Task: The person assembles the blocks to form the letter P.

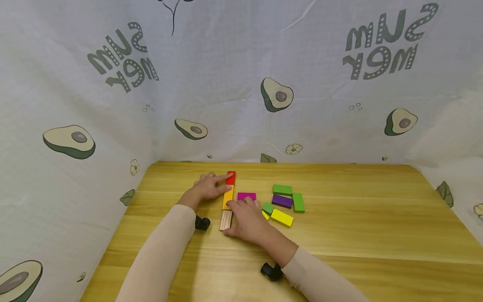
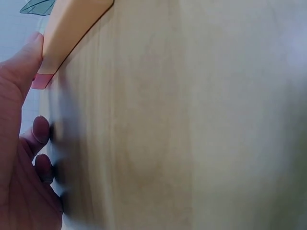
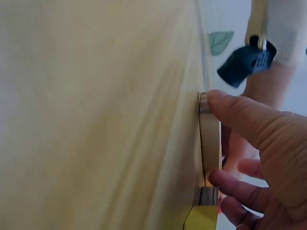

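Observation:
A red block [image 1: 231, 178], an orange block [image 1: 228, 198] and a plain wooden block [image 1: 226, 220] lie end to end in a line. My left hand [image 1: 206, 187] reaches from the left, its index finger on the red block and its thumb against the orange one. In the left wrist view the thumb touches the side of the orange block [image 2: 67, 33]. My right hand [image 1: 250, 222] holds the wooden block lengthwise, thumb at the near end and a fingertip by the far end. The right wrist view shows that thumb on the wooden block [image 3: 210, 139].
Right of the line lie a magenta block [image 1: 246, 196], a purple block [image 1: 282, 201], green blocks [image 1: 282, 190], a small green piece [image 1: 268, 208] and yellow blocks [image 1: 282, 218]. A patterned cloth [image 1: 234, 96] stands behind the wooden table [image 1: 358, 222].

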The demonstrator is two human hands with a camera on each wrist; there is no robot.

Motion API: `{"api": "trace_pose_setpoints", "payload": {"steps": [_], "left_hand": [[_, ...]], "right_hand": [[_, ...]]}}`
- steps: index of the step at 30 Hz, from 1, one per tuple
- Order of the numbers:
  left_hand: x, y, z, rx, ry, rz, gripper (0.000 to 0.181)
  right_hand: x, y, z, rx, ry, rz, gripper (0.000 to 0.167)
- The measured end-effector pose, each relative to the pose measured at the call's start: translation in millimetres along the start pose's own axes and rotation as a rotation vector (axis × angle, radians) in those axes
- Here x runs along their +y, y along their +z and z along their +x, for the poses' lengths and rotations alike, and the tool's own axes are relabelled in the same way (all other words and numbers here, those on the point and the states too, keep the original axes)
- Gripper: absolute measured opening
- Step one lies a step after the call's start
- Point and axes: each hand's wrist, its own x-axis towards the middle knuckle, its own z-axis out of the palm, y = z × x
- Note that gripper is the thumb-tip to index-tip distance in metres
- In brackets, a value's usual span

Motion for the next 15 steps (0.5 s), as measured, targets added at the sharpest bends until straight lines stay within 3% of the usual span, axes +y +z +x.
{"api": "trace_pose_setpoints", "payload": {"steps": [5, 15], "left_hand": [[0.5, -1.1, -0.6, -0.005, 0.009, -0.002, 0.059], [-1.1, -0.2, 0.8, -0.002, 0.005, 0.006, 0.059]], "right_hand": [[3.7, -0.9, 3.8, -0.002, 0.020, 0.025, 0.083], [13.1, -7.7, -1.2, 0.013, -0.002, 0.107, 0.076]]}}
